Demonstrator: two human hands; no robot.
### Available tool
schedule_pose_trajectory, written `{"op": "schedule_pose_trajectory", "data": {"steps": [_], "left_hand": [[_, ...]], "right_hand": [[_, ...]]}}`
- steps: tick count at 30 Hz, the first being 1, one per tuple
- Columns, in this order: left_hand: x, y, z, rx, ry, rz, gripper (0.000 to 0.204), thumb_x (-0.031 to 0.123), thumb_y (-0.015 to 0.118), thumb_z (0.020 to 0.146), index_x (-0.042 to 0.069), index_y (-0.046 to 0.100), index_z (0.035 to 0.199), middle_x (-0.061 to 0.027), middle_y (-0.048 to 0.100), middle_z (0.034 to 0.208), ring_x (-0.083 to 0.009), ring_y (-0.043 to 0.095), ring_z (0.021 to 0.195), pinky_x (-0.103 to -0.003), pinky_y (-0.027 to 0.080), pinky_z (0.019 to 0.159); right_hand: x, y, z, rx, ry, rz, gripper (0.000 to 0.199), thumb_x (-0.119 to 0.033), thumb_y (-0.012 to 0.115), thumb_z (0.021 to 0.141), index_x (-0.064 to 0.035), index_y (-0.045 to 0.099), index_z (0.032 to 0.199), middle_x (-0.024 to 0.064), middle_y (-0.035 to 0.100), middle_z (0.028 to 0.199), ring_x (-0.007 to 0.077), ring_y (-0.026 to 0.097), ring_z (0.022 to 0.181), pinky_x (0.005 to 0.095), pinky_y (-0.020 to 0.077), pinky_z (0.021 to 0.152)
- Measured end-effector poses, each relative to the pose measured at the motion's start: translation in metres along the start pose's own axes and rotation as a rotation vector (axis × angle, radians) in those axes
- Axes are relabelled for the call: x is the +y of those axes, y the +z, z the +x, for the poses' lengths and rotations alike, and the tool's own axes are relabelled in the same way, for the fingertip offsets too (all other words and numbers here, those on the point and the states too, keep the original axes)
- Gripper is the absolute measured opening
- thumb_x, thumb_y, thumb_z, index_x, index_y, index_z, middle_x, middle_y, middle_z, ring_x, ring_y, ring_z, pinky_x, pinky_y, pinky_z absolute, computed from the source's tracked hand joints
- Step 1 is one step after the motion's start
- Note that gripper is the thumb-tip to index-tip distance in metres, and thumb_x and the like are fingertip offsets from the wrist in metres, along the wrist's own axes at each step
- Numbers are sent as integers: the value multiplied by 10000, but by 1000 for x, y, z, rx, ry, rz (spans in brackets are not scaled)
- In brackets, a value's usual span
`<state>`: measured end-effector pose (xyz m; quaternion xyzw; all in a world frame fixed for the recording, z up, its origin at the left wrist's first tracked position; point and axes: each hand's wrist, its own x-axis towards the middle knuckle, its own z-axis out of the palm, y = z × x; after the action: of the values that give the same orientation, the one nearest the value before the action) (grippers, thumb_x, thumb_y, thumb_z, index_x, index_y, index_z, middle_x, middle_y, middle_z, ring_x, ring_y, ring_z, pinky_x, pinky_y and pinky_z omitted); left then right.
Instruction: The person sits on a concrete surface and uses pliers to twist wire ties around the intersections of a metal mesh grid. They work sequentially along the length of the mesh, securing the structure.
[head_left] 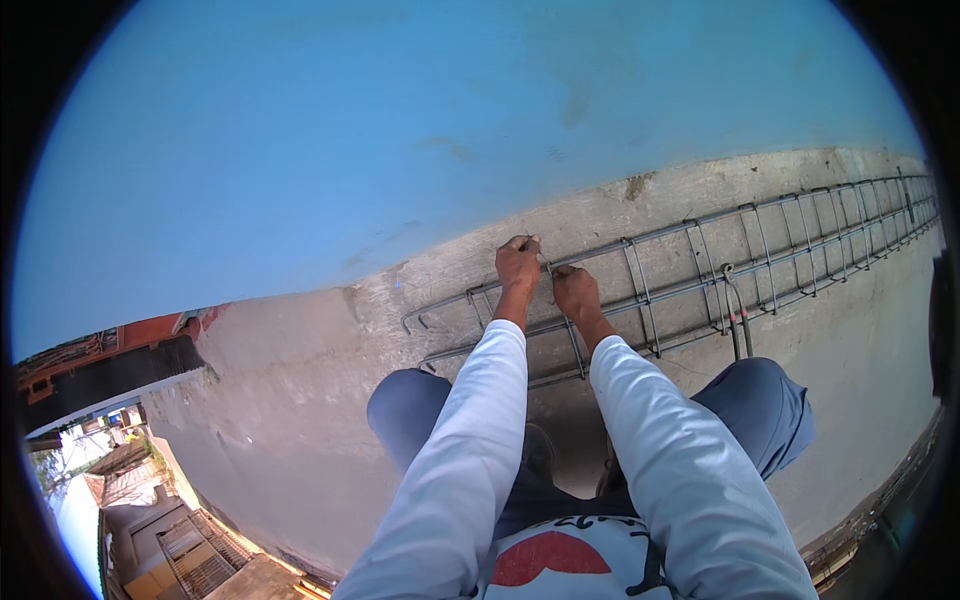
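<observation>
A long steel rebar cage [645, 298] lies across the concrete in front of me, its long bars joined by several thin bent stirrups. My left hand [518, 262] is closed in a pinch just beyond the far bar, near one stirrup. Close to its right, my right hand [577, 292] is also closed, with curled fingers at the same stirrup, between the far and middle bars. Whatever either hand pinches is too small or hidden to make out. Pincers [736, 312] with reddish marks on their handles rest on the cage, jaws at its bars, beside my right knee.
A blue wall [430, 130] rises beyond the grey concrete surface [280, 420] on which I squat. My bent knees flank the cage's near side. Far lower left, past the concrete's edge, are a lower building and a gate [200, 550]. A dark opening [120, 375] lies at left.
</observation>
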<state>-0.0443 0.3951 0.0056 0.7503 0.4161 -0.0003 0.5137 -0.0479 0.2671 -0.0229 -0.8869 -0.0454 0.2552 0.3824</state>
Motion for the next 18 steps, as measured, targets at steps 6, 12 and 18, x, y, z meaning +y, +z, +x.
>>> {"op": "schedule_pose_trajectory", "data": {"steps": [6, 12, 18], "left_hand": [[-46, 4, -60, 243, 21, -307, 289, 279, 681, 978, -3, 735, 1017, -77, 701, 865, -140, 604, 771, -303, 480, 705], [-35, 39, -81, 248, -372, -1115, 203, 236, 634, 1016, 47, 708, 1021, -22, 695, 864, -116, 603, 711, -263, 454, 632], [-61, 43, -61, 206, -748, -1288, 170, 230, 643, 1012, 76, 703, 972, -10, 689, 855, -112, 598, 721, -297, 459, 649]], "right_hand": [[-18, 1, 1, -73, -127, -147, 434, -396, 521, 976, -28, 750, 967, 209, 727, 1030, 414, 675, 1023, 470, 509, 936], [14, -2, 26, 21, -10, -146, 523, -482, 566, 963, 1, 757, 901, 229, 724, 970, 426, 685, 973, 469, 527, 885], [2, 1, 8, 7, -58, -130, 471, -488, 578, 959, -59, 772, 939, 225, 720, 992, 418, 683, 985, 454, 532, 876]]}}
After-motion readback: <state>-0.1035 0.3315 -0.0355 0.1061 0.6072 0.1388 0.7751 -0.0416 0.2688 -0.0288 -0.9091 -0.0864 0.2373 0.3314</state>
